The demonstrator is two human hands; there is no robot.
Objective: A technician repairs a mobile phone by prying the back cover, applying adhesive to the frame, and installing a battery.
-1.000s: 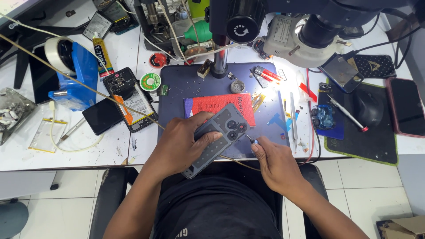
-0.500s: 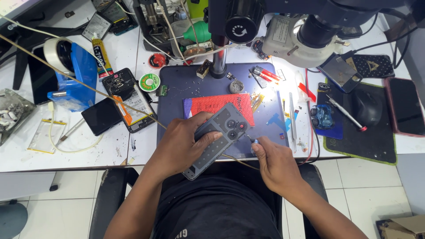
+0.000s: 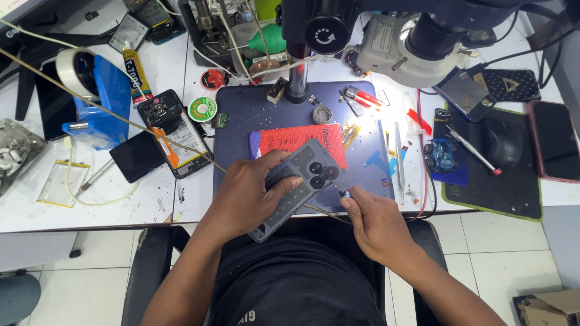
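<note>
One grey phone (image 3: pixel 296 184) lies back-up in the left hand (image 3: pixel 251 196), tilted so its camera end points up and to the right over the near edge of the dark blue mat (image 3: pixel 241 121); its lower end hangs past the table edge toward the person's lap. The left hand wraps over the middle of the phone, fingers curled across its back and holding it firmly. The back is matte grey, with a raised camera block showing three round lenses near the top corner and faint rows of small marks lower down. The right hand (image 3: pixel 374 220) sits just to the right of the phone, its fingers pinched narrow around one small screwdriver (image 3: pixel 339 191) whose tip meets the phone's edge beside the camera block. One red pad (image 3: pixel 290 139) lies on the mat right behind the phone, partly covered by it. Above stands one microscope (image 3: pixel 386 30) on a metal post. To the left on the white table (image 3: pixel 151 199) are one opened phone (image 3: pixel 181 148) with its insides showing, one black phone (image 3: pixel 136 156) beside it, one green solder reel (image 3: pixel 202 109) and one blue tape dispenser (image 3: pixel 103 102). To the right, one black mouse (image 3: pixel 501 142) rests on a dark mat, with one red-cased phone (image 3: pixel 556 139) at the far edge.
</note>
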